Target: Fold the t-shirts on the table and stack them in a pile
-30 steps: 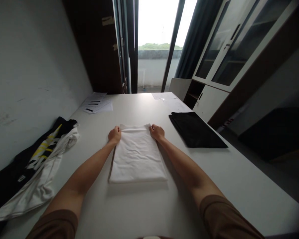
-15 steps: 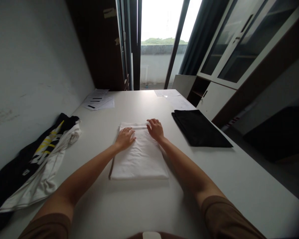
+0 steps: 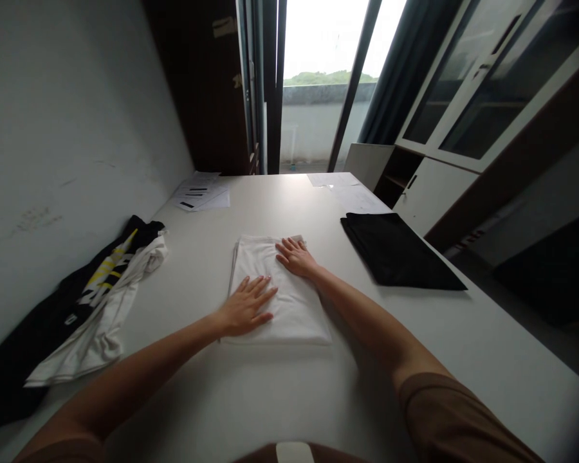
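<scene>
A white garment (image 3: 294, 308), folded into a flat rectangle, lies on the white table (image 3: 251, 399) in front of me; I cannot make out which kind of garment it is. My left hand (image 3: 248, 305) rests flat on its left lower part, palm down with the fingers spread. At the upper right part of the folded cloth, my right hand (image 3: 296, 257) lies palm down, fingers stretched out and slightly apart. Neither hand grips anything. Some light wrinkles show in the cloth between the hands.
Crumpled black and white clothes (image 3: 101, 289) with yellow print lie on the left by the wall. A folded black cloth (image 3: 403, 251) is on the right. Paper sheets (image 3: 205, 196) and more papers (image 3: 357, 196) lie at the far end. A cabinet (image 3: 434, 193) stands beyond, right.
My left hand has slid toward me over the white cloth and spread its fingers. My right hand has moved slightly inward and flattened onto the cloth. The view has shifted a little left.
</scene>
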A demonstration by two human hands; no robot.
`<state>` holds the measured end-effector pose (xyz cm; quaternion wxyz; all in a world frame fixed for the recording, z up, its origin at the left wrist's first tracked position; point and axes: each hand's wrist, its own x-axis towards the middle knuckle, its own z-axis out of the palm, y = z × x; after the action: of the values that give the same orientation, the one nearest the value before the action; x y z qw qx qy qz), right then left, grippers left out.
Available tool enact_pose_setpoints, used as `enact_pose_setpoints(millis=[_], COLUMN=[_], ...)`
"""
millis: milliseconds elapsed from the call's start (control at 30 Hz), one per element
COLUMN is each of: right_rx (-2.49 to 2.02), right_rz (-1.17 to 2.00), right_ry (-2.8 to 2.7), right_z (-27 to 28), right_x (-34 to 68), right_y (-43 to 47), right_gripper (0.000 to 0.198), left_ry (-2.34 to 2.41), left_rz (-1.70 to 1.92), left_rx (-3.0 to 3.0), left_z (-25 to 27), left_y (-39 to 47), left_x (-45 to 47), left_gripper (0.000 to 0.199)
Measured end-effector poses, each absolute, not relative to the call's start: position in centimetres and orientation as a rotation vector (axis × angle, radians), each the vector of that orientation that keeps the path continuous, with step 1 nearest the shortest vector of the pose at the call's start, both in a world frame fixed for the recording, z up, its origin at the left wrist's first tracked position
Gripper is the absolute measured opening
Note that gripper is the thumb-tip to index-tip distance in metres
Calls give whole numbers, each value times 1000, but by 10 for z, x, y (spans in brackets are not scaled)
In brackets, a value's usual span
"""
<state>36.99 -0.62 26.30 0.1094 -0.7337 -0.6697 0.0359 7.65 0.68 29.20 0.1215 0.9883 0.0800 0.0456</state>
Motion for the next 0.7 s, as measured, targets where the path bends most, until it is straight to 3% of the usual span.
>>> enact_pose_setpoints(millis=[233, 700], right_rx=[-2131, -2119], right_rz=[76, -13], right_ry=[-1997, -1988], right_z=[260, 268], right_x=[371, 369], right_y=[1, 65], right_gripper=[61, 53], left_ry=[-56, 279], left_rz=[70, -12], left_rx=[2858, 2903], left_z=[307, 293], left_y=[-15, 72], left_x=[62, 70], left_gripper=[98, 62])
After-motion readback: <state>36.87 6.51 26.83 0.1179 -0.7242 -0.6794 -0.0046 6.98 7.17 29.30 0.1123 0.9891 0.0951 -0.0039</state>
